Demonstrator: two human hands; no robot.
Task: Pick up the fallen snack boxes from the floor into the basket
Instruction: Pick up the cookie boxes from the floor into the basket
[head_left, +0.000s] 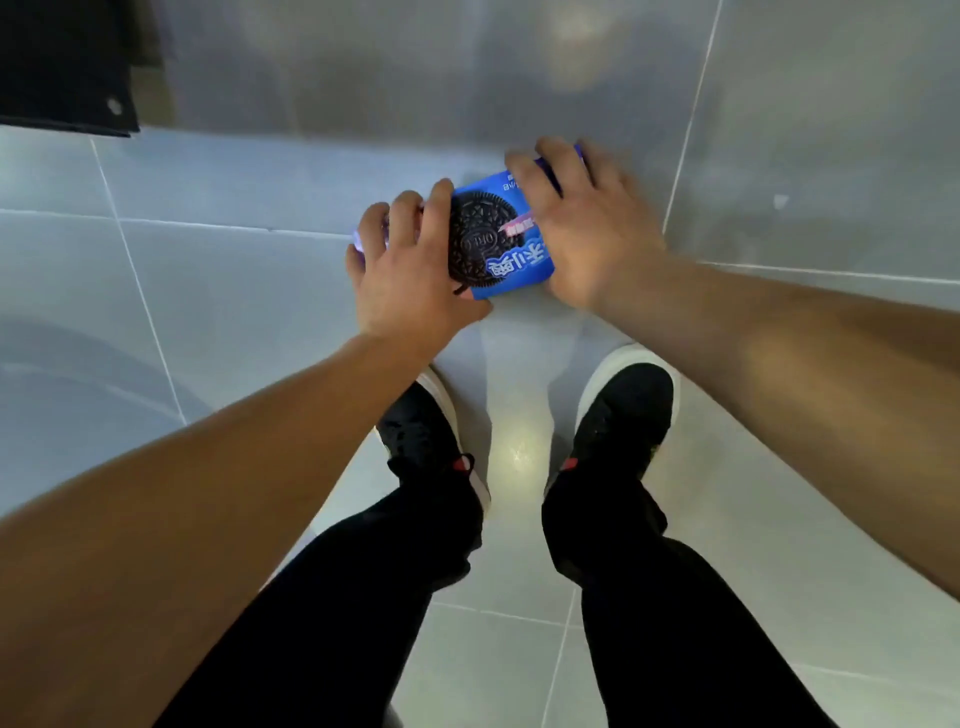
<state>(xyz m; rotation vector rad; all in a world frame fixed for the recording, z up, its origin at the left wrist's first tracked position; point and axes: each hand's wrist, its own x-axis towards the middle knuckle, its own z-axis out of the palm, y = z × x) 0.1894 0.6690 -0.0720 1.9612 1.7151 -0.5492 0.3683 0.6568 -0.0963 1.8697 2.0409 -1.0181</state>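
Now: blue snack box flat on floor, long axis left-right; left hand, right hand fingers curled over opposite ends, equally near.

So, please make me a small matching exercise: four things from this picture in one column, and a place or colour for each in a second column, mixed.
Column one:
1. blue Oreo box
2. left hand
3. right hand
4. black shoes

Column two:
a. grips the box end on the picture's left
b. white soles, on the tiled floor below the box
c. held between both hands
d. grips the box end on the picture's right

Pairs: 1-c, 2-a, 3-d, 4-b
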